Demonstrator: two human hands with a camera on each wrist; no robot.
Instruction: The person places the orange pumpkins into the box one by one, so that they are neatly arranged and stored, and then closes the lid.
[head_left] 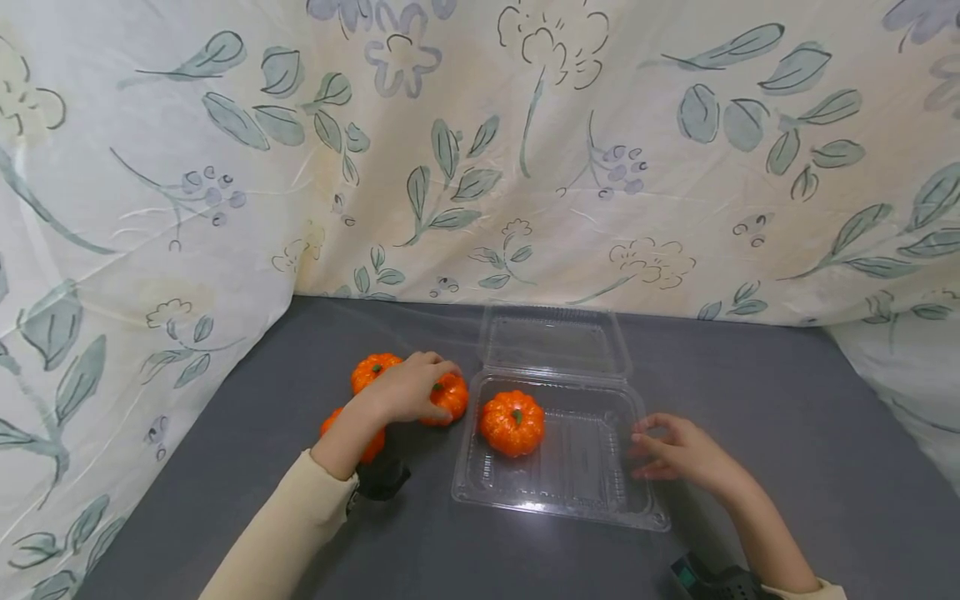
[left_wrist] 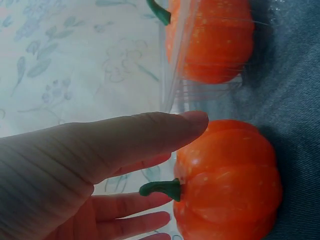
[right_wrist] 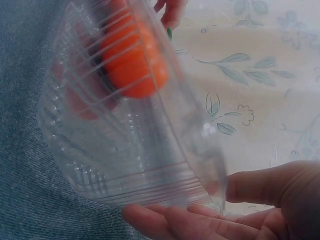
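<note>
A clear plastic clamshell container (head_left: 585,504) lies on the dark table with its lid (head_left: 555,337) folded back, and one orange toy pumpkin (head_left: 513,423) sits in its left part. Left of the container, my left hand (head_left: 408,387) is spread over a second pumpkin (left_wrist: 227,185). Its thumb lies right at this pumpkin's surface, while the other fingers extend past the green stem (left_wrist: 162,189). My right hand (head_left: 682,450) holds the container's right edge, the thumb at the rim and the fingers (right_wrist: 187,222) along the outside wall.
Two more pumpkins lie near the left forearm, one farther back (head_left: 372,369) and one nearer (head_left: 372,446), partly hidden by the arm. A floral cloth (head_left: 465,150) hangs behind the table (head_left: 750,392) and along its left side.
</note>
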